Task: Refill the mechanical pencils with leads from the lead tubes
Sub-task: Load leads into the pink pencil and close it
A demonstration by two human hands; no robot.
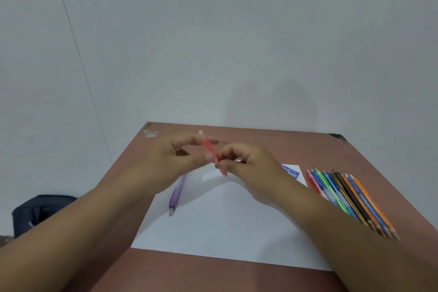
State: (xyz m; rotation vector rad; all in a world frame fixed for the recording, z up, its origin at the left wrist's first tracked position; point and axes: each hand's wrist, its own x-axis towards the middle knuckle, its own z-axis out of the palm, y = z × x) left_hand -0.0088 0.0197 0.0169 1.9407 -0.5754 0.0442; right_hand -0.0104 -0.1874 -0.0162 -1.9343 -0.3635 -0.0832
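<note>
Right hand [246,161] pinches the lower barrel of a red mechanical pencil [212,153], fingers curled round it near the tip end. Left hand [176,157] meets the same pencil higher up, thumb and forefinger closing on the barrel; the other fingers are loosely spread. Motion blur hides the exact contact. The pencil is held in the air above the sheet, tilted, white eraser cap [200,132] pointing up and away.

Below the hands lies a white paper sheet [225,225] on a brown table [260,277]. A purple mechanical pencil [176,193] lies on the sheet under the left wrist, tip toward the person. A blue lead tube [290,170] lies at the sheet's far right corner, partly behind the right hand. A row of coloured pencils [350,199] lies right of the sheet, beside the right forearm. A dark bag [40,211] sits on the floor at left.

Likely step: opening the red pencil's cap end, lead not yet fetched.

Risks: the small cap could pop free and roll off the table if pulled hard; thin leads may snap if pushed in at an angle; the right forearm could sweep the coloured pencils.
</note>
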